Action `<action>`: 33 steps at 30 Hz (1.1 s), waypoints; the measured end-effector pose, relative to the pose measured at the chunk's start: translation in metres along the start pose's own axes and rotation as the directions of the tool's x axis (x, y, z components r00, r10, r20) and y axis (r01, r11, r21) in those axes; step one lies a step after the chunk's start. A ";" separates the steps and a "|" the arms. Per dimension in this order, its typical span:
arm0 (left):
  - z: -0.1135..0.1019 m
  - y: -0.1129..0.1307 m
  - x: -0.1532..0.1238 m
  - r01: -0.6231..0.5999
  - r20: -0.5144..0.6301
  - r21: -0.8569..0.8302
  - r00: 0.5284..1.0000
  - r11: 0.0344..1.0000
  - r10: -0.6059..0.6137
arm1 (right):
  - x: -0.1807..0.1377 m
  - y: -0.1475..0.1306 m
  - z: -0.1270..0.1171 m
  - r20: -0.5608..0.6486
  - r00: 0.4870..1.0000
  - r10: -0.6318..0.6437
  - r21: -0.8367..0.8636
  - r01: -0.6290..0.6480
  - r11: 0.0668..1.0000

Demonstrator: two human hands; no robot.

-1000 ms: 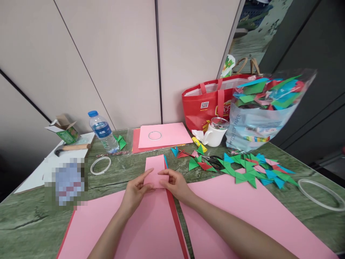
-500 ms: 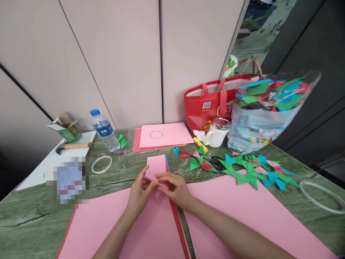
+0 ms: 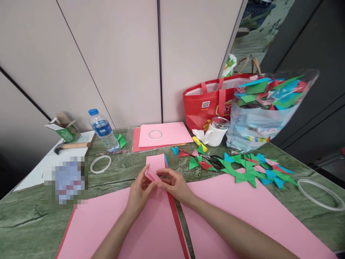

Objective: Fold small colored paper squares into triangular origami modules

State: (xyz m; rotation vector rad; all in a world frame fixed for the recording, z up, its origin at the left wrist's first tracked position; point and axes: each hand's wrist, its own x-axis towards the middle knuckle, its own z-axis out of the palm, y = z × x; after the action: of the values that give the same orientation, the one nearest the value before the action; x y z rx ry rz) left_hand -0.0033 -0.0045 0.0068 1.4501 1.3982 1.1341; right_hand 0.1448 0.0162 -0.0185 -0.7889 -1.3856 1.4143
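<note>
A small folded piece of pink paper (image 3: pixel 152 175) is held between my two hands, its fold standing partly raised. My left hand (image 3: pixel 140 191) grips its left and near edge between thumb and fingers. At the right edge, my right hand (image 3: pixel 174 185) pinches it with thumb and fingers. Just behind lies a narrow pink paper strip (image 3: pixel 155 160), with blue and red edges showing beneath. Under my hands and forearms spread large pink sheets (image 3: pixel 107 219), with a red sheet's edge (image 3: pixel 176 219) showing along the gap between them.
Folded paper pieces (image 3: pixel 246 176) and black-handled scissors (image 3: pixel 215 161) lie right of centre. Behind stand a white mug (image 3: pixel 215 136), a red bag (image 3: pixel 199 111) and a plastic bag of folded paper (image 3: pixel 250 124). Left are a water bottle (image 3: pixel 104 131), a white ring (image 3: pixel 100 164) and a hammer (image 3: pixel 72 145).
The small pink paper's fold has lifted and opened somewhat between my fingers. My right fingers have shifted slightly, and the view has moved a little.
</note>
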 end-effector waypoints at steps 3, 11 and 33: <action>0.000 -0.001 0.000 0.008 0.033 -0.028 0.999 1.000 -0.007 | 0.001 -0.003 0.000 -0.009 1.000 0.011 0.028 -0.011 1.000; -0.001 0.004 0.001 0.021 0.035 -0.019 0.999 1.000 -0.020 | 0.002 -0.004 -0.003 -0.102 0.993 -0.061 -0.133 0.047 0.990; -0.027 0.001 0.009 0.125 0.062 -0.097 0.991 0.987 -0.119 | 0.003 0.003 -0.007 0.062 0.989 -0.134 -0.251 0.146 0.957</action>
State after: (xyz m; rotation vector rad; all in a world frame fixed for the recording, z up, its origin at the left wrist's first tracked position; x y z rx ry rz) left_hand -0.0291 0.0039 0.0158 1.2979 1.3526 1.0625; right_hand 0.1495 0.0212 -0.0219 -0.8091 -1.6474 1.1638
